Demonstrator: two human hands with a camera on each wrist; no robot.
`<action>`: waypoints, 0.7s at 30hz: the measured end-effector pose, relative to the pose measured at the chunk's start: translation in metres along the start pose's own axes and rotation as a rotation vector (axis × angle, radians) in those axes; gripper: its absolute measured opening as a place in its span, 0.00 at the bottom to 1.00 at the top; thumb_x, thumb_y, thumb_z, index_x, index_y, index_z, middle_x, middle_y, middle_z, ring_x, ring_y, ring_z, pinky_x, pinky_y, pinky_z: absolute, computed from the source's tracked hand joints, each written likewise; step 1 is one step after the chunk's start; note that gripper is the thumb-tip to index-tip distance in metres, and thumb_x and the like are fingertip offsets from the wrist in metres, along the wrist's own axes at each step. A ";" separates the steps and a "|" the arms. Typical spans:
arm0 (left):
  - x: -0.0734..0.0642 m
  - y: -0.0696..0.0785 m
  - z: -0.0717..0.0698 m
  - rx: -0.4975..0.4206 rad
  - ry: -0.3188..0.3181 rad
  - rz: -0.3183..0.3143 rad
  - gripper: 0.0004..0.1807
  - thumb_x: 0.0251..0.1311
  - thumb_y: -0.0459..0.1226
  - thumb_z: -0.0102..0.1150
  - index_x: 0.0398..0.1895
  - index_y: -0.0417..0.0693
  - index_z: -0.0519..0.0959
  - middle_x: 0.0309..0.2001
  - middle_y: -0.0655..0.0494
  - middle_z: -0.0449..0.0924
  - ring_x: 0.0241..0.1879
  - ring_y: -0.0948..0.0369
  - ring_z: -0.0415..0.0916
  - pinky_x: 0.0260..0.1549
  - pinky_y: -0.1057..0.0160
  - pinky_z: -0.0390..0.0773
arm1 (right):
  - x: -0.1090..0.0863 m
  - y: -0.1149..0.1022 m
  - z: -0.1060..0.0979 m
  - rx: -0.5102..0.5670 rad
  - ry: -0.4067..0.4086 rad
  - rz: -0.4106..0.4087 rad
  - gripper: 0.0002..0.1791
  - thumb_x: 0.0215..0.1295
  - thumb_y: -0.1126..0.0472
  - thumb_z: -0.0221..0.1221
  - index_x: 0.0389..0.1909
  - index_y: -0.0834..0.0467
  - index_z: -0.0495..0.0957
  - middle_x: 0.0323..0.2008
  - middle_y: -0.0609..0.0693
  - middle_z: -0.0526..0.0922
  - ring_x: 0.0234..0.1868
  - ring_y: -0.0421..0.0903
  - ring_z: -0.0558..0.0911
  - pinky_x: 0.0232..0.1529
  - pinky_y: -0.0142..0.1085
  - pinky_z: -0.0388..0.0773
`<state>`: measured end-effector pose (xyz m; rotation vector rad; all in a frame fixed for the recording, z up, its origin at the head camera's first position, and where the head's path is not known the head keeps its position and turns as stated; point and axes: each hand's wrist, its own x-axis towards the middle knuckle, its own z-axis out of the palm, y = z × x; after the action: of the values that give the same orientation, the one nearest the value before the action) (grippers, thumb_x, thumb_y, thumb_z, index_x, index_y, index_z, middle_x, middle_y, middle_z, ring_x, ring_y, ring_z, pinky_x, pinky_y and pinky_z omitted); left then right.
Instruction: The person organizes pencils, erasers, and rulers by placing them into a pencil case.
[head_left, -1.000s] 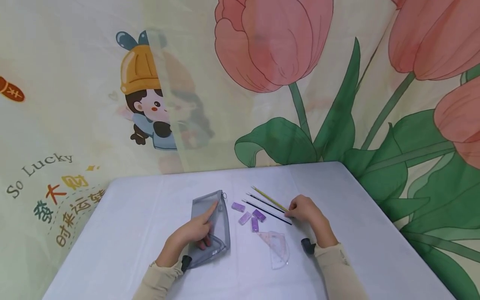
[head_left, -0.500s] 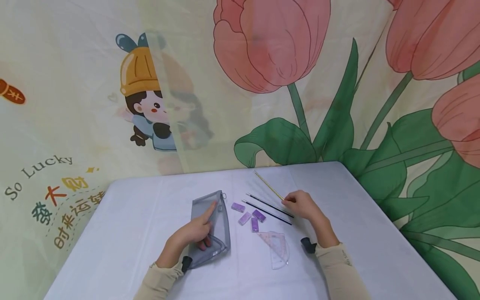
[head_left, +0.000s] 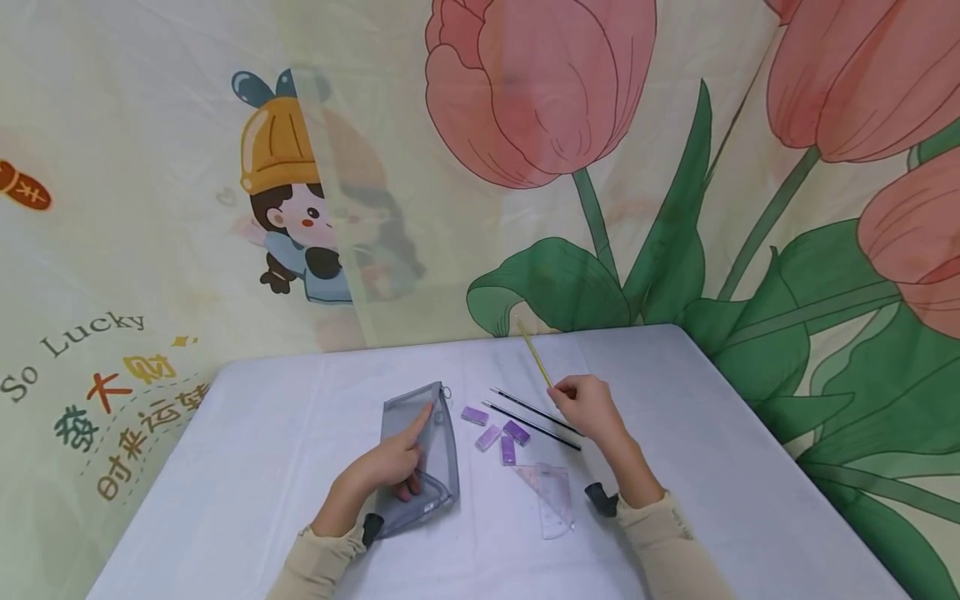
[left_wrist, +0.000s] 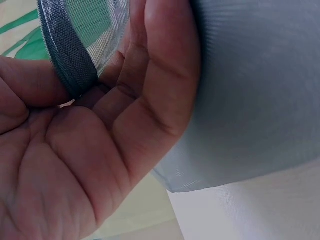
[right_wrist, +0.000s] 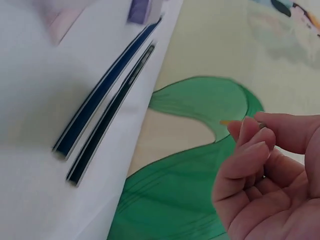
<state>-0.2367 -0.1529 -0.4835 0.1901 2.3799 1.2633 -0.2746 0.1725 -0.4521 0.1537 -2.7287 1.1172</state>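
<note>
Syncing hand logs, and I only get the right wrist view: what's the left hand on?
Observer: The left hand is holding a grey mesh zippered pouch.
Operator: Copy. In my view the right hand shows just a small yellow-orange tip. What's it pinching?
Observer: A slim yellow rod, pencil-like; the head view shows it reaching well past the fingers, its far end seen against the floral backdrop.
Operator: And a small purple rectangular block at my top edge. How many like it in all?
Observer: Four show in the head view, grouped just right of the pouch.
</note>
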 end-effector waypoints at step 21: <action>0.002 -0.002 0.001 -0.003 0.034 0.029 0.42 0.68 0.28 0.36 0.81 0.65 0.39 0.24 0.40 0.75 0.19 0.53 0.79 0.16 0.54 0.81 | -0.024 -0.039 0.023 0.034 -0.175 -0.075 0.09 0.63 0.62 0.63 0.26 0.62 0.86 0.19 0.47 0.82 0.20 0.39 0.72 0.20 0.31 0.70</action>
<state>-0.2379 -0.1529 -0.4858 0.2052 2.4116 1.2934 -0.2475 0.1287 -0.4467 0.3731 -2.8291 1.1809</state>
